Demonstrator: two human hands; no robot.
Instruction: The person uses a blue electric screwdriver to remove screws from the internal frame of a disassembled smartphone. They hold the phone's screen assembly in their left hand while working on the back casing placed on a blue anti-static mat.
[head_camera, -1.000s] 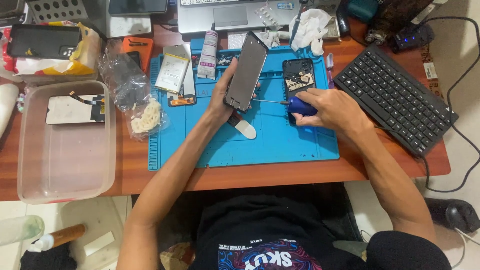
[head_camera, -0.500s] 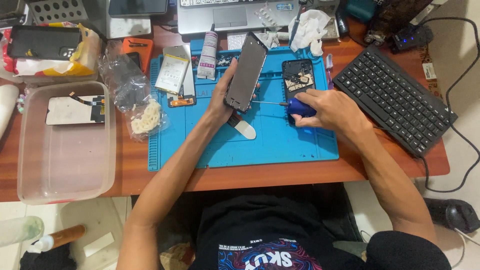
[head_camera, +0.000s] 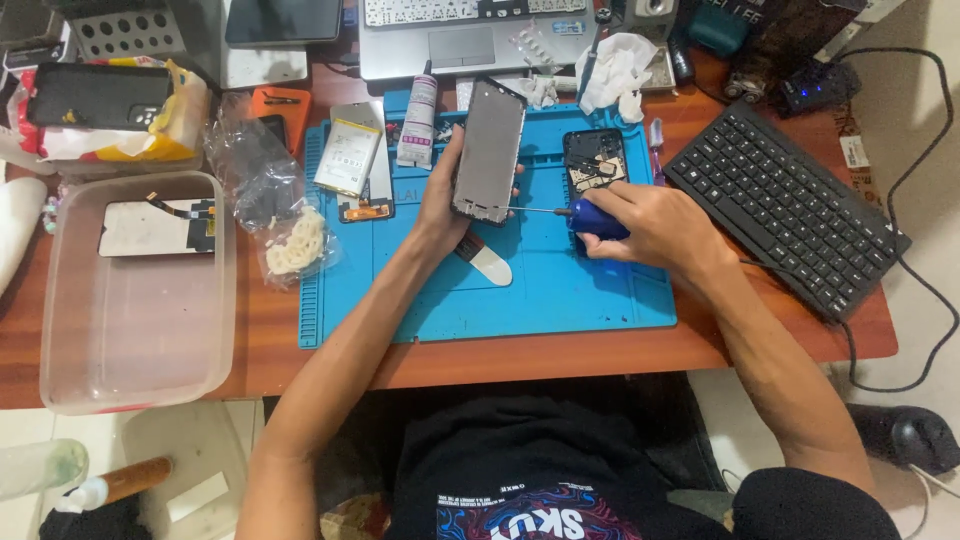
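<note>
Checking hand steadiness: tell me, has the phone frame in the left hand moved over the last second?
No. The phone frame sits as before, between glue tube and opened phone.

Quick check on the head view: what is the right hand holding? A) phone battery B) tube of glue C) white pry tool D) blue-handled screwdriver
D: the right hand grips a blue-handled screwdriver, its thin shaft pointing at the edge of the phone screen frame held up by the left hand; the glue tube stands apart on the blue mat.

A phone-repair workbench: blue repair mat (head_camera: 560, 300), opened phone (head_camera: 594, 160), glue tube (head_camera: 419, 120), laptop (head_camera: 460, 35).
</note>
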